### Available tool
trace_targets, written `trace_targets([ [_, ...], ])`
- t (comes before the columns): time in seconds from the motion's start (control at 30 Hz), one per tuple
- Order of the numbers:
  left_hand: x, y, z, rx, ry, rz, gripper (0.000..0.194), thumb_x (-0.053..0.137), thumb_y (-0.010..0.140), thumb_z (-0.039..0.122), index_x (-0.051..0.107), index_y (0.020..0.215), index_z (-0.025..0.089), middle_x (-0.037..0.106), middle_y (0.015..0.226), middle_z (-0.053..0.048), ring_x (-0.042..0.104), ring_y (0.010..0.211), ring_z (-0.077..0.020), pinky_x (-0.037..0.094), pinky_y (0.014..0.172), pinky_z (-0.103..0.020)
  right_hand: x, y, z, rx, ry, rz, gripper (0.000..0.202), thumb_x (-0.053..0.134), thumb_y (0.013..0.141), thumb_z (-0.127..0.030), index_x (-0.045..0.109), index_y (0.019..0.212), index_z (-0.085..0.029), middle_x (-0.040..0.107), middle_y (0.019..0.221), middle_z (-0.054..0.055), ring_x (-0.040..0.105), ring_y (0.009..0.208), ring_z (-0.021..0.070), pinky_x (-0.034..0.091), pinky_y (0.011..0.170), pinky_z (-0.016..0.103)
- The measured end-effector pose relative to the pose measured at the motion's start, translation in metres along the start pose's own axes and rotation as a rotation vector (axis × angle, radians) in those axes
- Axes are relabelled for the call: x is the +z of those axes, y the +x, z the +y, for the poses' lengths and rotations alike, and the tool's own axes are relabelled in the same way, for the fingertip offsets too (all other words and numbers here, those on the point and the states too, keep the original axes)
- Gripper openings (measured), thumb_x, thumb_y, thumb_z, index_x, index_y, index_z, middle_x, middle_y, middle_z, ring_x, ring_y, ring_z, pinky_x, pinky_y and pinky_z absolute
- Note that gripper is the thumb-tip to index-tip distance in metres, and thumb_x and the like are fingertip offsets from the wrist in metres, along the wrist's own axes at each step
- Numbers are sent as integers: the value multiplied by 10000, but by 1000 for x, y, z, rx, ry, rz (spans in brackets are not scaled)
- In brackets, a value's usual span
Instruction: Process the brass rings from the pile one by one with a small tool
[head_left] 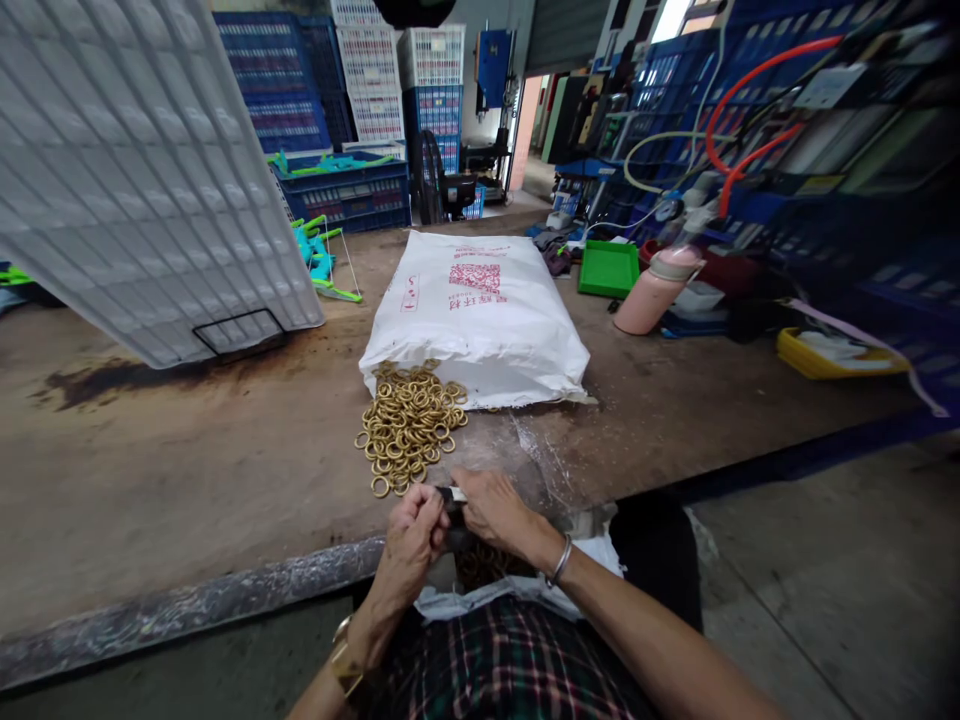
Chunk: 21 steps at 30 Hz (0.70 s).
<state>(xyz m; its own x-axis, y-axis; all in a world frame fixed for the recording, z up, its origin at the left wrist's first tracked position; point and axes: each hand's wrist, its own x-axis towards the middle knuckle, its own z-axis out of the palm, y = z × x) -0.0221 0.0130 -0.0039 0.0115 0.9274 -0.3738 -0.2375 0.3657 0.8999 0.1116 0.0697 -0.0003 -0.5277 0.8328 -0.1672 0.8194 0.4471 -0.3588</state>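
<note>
Gold-coloured rings (409, 425) lie in a heap on the brown table (300, 450), at the mouth of a white sack (480, 300) with red print. Just in front of the heap, my left hand (416, 525) has its fingers closed in a pinch; what they hold is too small to make out. My right hand (495, 508) is beside it, closed on a small tool with a dark part and a pale part (451, 494). Below both hands, an open white bag (472, 598) on my lap contains more rings (487, 567), partly hidden by my right hand.
A white ribbed crate (150, 180) stands tilted at the left. Teal and green plastic pieces (319, 255) lie beside it. To the right are a green tray (609, 268), a pink bottle (656, 292), hoses and a yellow tray (832, 355). Stacked crates (367, 80) and a fan (431, 180) stand behind.
</note>
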Motion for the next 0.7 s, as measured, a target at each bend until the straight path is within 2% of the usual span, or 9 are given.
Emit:
trace_targets([
  [0.1, 2, -11, 5, -28, -27, -87, 356, 606, 746, 501, 460, 677, 183, 437, 468, 86, 311, 357, -30, 220, 356, -152, -1, 12, 6, 68, -21, 57, 229, 393, 808, -131, 553, 972, -129, 657, 790, 96, 577, 657, 164, 289, 566, 262],
  [0.2, 7, -17, 10, -49, -152, -144, 346, 630, 735, 481, 477, 680, 176, 486, 525, 67, 322, 362, -26, 225, 345, -155, -2, 25, 13, 168, -51, 124, 207, 399, 841, -170, 542, 986, -134, 660, 815, 101, 591, 679, 172, 308, 571, 262],
  [0.4, 3, -9, 9, -153, -387, -45, 385, 706, 645, 470, 486, 676, 155, 596, 678, -1, 446, 442, -44, 255, 352, -145, -5, 44, 7, 252, -39, 222, 237, 417, 883, -299, 510, 1042, -150, 663, 878, 114, 621, 754, 212, 368, 623, 277],
  [0.63, -9, -6, 8, -248, -562, -99, 323, 746, 611, 283, 532, 829, 178, 593, 635, 19, 507, 476, -66, 271, 371, -130, -8, 47, 8, 253, -12, 190, 186, 436, 852, -224, 531, 1001, -166, 658, 850, 101, 608, 746, 202, 347, 631, 267],
  [0.7, -10, -5, 8, -263, -600, -91, 315, 763, 589, 284, 540, 773, 157, 594, 639, 11, 533, 509, -73, 296, 380, -129, -7, 41, 12, 198, 24, 209, 173, 450, 830, -207, 547, 968, -170, 651, 824, 81, 588, 718, 187, 327, 610, 258],
])
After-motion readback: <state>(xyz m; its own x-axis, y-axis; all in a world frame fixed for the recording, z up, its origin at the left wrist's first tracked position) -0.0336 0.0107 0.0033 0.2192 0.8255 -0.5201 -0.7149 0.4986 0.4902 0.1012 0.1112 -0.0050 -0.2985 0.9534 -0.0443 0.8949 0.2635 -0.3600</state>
